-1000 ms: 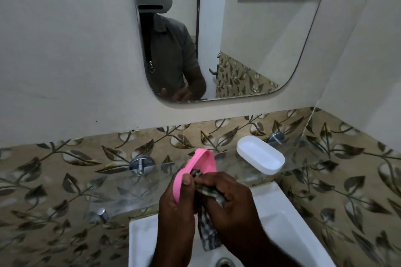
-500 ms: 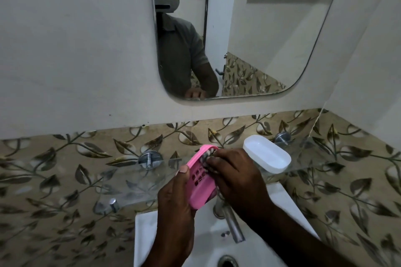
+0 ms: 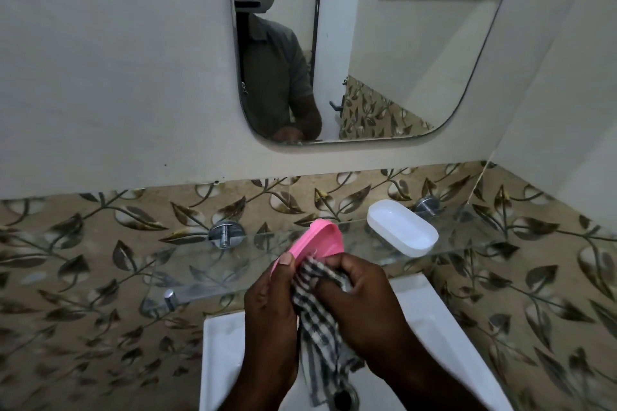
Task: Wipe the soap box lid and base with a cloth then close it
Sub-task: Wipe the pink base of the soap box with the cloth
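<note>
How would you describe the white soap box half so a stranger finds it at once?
Below the mirror runs a glass shelf. Near its right end lies the white soap box half, untouched; the left hand holds the pink half.

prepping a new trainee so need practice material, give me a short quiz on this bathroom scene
1. True or false: the white soap box part is in the right hand.
2. Which of the hands holds the pink soap box part? A left hand B right hand C neither
3. Fill in: the right hand grips the checked ____.
Key: 1 false, it rests on the glass shelf. 2 A. 3 cloth.
</note>
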The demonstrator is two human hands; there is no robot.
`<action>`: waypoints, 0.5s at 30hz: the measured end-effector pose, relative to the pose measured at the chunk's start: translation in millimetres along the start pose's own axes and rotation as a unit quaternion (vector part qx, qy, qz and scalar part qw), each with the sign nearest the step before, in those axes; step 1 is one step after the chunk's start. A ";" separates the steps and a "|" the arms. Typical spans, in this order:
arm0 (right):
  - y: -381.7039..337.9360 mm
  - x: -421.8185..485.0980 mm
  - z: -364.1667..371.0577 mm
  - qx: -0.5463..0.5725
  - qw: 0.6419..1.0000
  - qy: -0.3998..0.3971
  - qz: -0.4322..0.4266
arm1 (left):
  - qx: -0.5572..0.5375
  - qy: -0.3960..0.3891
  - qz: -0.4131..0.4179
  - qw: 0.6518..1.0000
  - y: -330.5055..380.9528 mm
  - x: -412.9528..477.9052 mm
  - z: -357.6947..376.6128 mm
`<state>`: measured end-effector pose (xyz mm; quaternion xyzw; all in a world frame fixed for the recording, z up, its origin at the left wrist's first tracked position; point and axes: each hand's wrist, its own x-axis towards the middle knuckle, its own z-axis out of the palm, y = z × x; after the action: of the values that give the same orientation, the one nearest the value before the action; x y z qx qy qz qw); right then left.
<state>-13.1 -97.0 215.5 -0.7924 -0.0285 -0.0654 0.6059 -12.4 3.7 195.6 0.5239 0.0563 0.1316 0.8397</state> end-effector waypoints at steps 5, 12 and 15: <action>-6.7 -0.4 -1.5 0.134 0.984 0.114 0.039 | 0.022 -0.060 0.012 0.998 4.9 -6.8 6.2; 2.9 -13.8 6.6 -0.053 0.976 -0.020 -0.210 | 0.042 -0.023 0.019 0.999 10.7 -5.6 -7.8; 6.9 -15.9 2.9 -0.197 0.923 -0.135 -0.302 | 0.008 -0.001 0.001 1.000 9.8 -4.7 -16.1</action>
<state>-27.8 -95.5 205.9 -0.8510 -0.3348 -0.1417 0.3790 -22.3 20.4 197.0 0.5305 0.0561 0.1313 0.8356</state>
